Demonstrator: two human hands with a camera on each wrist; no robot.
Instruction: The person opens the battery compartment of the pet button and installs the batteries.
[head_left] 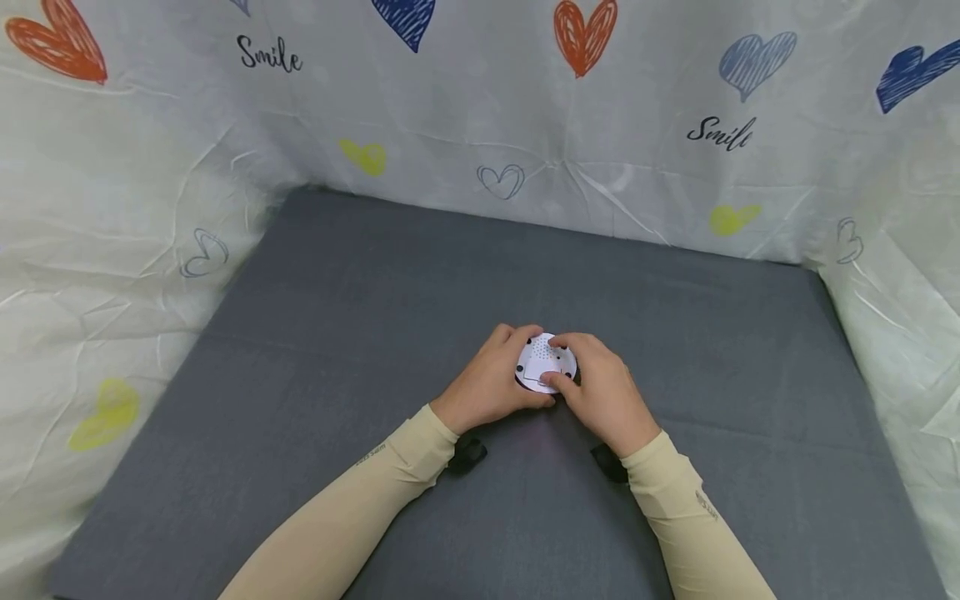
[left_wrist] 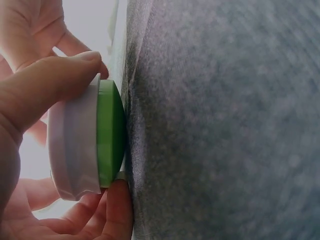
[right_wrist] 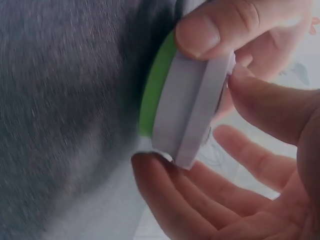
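A round white buzzer (head_left: 536, 367) with a green button top (left_wrist: 105, 135) lies upside down just over the grey cloth. Its white base faces up, with small speaker holes, dark feet and a rectangular battery cover (head_left: 537, 369). My left hand (head_left: 491, 379) grips it by the left side, thumb at the near rim and fingers round the far edge. From the right, my right hand (head_left: 609, 396) holds it too: the thumb (right_wrist: 272, 105) presses on the base by the cover, while the fingers curl at the rim. The green top is hidden in the head view.
Grey cloth (head_left: 375, 300) covers the table on all sides of the hands. A white curtain (head_left: 637, 158) printed with hearts rises behind and along both sides. Dark wrist cameras (head_left: 468, 456) sit under both wrists.
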